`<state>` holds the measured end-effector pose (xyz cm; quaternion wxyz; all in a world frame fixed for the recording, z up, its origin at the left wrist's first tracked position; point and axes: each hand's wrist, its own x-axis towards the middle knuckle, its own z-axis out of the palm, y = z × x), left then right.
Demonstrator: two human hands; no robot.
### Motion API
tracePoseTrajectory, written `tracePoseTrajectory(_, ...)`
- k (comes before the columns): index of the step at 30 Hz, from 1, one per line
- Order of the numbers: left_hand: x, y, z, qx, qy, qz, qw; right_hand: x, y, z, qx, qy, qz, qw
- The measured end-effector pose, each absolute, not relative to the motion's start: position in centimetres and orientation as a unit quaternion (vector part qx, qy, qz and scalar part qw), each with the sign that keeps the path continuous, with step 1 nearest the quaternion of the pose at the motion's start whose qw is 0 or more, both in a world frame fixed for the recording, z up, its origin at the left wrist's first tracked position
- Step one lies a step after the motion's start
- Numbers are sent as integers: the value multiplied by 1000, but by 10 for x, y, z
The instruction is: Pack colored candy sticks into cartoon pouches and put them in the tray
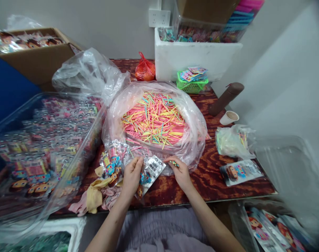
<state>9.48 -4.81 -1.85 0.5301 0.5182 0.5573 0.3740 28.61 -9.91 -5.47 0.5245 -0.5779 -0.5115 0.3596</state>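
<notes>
My left hand (133, 174) is closed on a small printed pouch (154, 168), whose silvery back with black print faces up. Just to the right, my right hand (181, 172) pinches a small bundle of thin coloured sticks (174, 163), their ends pointing toward the pouch. Beyond both hands lies a large clear plastic bag (196, 122), its mouth spread wide around a heap of pink, yellow, green and blue sticks (154, 120). Filled cartoon pouches (113, 166) lie beside my left hand. Whether the pouch's mouth is parted cannot be made out.
At left stands a clear bin (83, 147) of filled pouches, with crumpled cloths (95, 196) near it. Along the right are a brown bottle (226, 98), a paper cup (229, 118) and flat pouches (240, 172). A green basket (192, 86) and foam box (196, 57) stand behind.
</notes>
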Motion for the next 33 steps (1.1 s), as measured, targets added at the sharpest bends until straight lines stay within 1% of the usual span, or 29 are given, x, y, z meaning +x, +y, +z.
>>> tracePoseTrajectory(6,93,-50,-23,474,517,395,594,286,-100,-56,-577,-516,356,524)
tracePoseTrajectory(10,92,-48,-28,442,544,412,582,286,-100,-58,-576,-520,354,521)
tracePoseTrajectory(14,97,-44,-31,448,545,426,566,286,-100,-61,-575,-520,355,523)
tracePoseTrajectory(19,95,-46,-29,321,516,455,650,286,-100,-61,-573,-521,355,525)
tracePoseTrajectory(22,88,-46,-28,285,512,452,672,286,-100,-59,-578,-515,354,525)
tracePoseTrajectory(26,84,-48,-37,274,522,475,653,285,-100,-57,-582,-513,354,523)
tracePoseTrajectory(29,85,-51,-41,332,517,482,625,285,-99,-55,-587,-510,355,520)
tracePoseTrajectory(33,88,-54,-34,418,508,458,597,284,-99,-54,-587,-503,359,522)
